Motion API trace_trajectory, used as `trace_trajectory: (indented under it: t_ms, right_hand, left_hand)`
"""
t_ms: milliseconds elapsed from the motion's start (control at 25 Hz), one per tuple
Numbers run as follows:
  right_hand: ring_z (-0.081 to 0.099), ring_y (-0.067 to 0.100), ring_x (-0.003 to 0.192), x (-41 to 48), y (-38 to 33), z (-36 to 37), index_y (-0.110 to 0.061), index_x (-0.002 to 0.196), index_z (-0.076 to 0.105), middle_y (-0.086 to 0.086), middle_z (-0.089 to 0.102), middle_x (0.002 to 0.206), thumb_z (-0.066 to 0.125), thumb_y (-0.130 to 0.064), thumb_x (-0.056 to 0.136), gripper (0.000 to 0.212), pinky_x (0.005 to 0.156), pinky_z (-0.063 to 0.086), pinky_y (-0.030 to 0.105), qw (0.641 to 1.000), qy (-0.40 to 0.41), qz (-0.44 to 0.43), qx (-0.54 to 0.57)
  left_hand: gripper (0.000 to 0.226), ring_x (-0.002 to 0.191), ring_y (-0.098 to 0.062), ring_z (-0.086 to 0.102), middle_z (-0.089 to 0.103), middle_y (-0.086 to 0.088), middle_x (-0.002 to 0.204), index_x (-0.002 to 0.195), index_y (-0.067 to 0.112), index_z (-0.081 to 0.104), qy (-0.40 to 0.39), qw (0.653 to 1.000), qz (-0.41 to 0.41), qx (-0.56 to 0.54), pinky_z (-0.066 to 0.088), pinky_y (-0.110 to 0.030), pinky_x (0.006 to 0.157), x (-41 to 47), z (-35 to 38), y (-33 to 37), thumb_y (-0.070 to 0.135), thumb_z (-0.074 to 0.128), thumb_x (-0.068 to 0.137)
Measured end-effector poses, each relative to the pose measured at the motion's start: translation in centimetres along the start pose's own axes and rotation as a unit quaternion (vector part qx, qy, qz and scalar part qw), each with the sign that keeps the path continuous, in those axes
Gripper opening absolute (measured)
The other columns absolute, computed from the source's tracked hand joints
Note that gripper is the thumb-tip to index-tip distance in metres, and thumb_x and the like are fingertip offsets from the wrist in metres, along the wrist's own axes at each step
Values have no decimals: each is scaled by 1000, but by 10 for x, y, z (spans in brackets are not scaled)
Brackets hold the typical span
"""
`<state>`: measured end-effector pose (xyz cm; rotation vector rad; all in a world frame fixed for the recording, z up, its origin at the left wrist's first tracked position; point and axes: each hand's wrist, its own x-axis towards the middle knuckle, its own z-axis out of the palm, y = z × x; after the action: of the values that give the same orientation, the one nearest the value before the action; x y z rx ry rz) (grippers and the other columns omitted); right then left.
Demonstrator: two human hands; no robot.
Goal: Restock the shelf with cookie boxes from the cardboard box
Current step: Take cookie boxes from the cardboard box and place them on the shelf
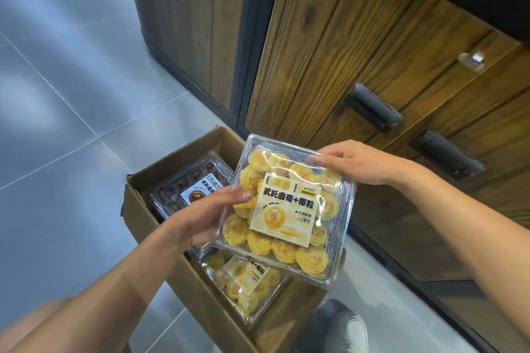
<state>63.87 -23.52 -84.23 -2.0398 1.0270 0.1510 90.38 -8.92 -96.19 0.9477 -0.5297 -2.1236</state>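
A clear plastic box of yellow cookies (286, 209) with a cream label hangs above the open cardboard box (160, 180) on the floor. My left hand (209, 215) grips its left edge, thumb on the lid. My right hand (355, 163) pinches its far right corner. Inside the cardboard box lie a second box of yellow cookies (243, 281) near me and a box of dark cookies (192, 180) at the far end. No shelf surface is in view.
A wooden cabinet (329, 46) with dark handles (372, 107) stands right behind the cardboard box. Grey tiled floor (63, 94) spreads to the left. A grey shoe (341, 329) shows at the bottom, beside the cardboard box.
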Motion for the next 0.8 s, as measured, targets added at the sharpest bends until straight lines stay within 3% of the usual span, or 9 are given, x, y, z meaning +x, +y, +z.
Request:
trace_trajectory:
  t_ms: [80,200,320,400,480,600,720,800]
  right_hand:
    - [65,31,78,5,0,3,-30,106,76,5,74,93,47,-55,102,38,67,52,37,1000,5,-5,9]
    - [62,6,64,9,3,6,-29,112,75,-8,73,85,52,-51,101,33,57,50,23,998,47,14,49]
    - [66,13,69,10,23,20,-23,123,69,5,77,95,47,-52,103,41,52,49,23,946,117,115,279]
    - [67,16,68,13,43,50,-14,124,65,14,77,101,49,-39,105,35,48,46,20,924,95,194,315]
    - [69,17,68,20,63,102,-6,122,63,20,74,103,51,-26,106,28,51,53,23,929,-4,263,260]
    - [63,16,68,42,93,183,0,127,60,22,70,111,56,-23,104,33,57,52,25,938,-142,294,118]
    - [61,26,116,63,109,234,-9,151,38,15,55,144,60,-40,100,64,92,49,29,937,-152,307,-63]
    - [51,31,134,72,118,253,-6,157,21,16,45,153,58,-39,100,76,105,43,35,921,-163,344,-85]
  left_hand:
    - [36,97,-36,78,77,-19,116,123,10,64,48,998,20,24,66,-49,77,0,2,2,11,75,89]
    - [51,95,-35,78,78,-19,114,131,9,51,94,993,32,62,65,-49,77,-3,2,7,5,71,84]
    - [52,104,-38,76,76,-19,120,132,9,56,121,985,84,89,65,-48,80,-16,-17,18,10,72,83]
    - [59,102,-36,77,76,-18,120,129,12,59,173,975,116,78,66,-46,77,-28,-31,26,18,81,75]
    - [57,92,-30,79,77,-17,116,121,12,62,223,963,140,65,66,-43,68,-36,-43,28,21,87,71]
    - [24,82,-26,80,79,-15,108,116,7,61,290,942,159,58,65,-38,61,-43,-49,26,6,69,94]
    - [38,98,-36,78,76,-18,118,133,4,56,294,941,157,62,66,-48,75,-49,-56,23,6,66,97]
    - [38,103,-38,76,76,-18,120,134,5,58,294,940,159,67,65,-52,80,-54,-59,21,7,64,97]
